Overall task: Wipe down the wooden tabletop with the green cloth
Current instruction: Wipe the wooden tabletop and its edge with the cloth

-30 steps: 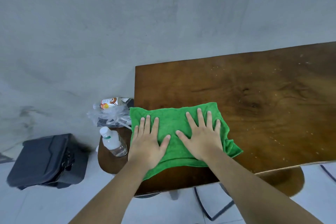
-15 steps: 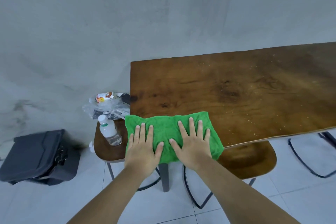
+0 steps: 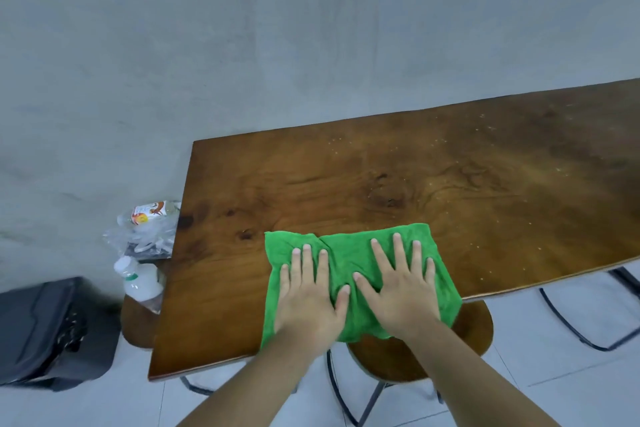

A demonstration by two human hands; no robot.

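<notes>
The green cloth [image 3: 349, 250] lies spread on the wooden tabletop [image 3: 381, 180] near its front edge, its lower right corner hanging over that edge. My left hand [image 3: 310, 291] and my right hand [image 3: 403, 284] both press flat on the cloth, side by side, fingers spread and pointing away from me. Pale specks dot the wood to the right of the cloth and toward the far right of the table.
A wooden stool [image 3: 467, 340] stands under the front edge below my right hand. Left of the table, another stool holds a water bottle [image 3: 138, 282], a plastic bag [image 3: 145, 239] and a labelled bottle [image 3: 152, 213]. A dark case [image 3: 45, 333] sits on the floor at left. A grey wall runs behind.
Both hands have slid the cloth to the right along the front edge, away from the table's left end. The cloth has bunched slightly between my hands.
</notes>
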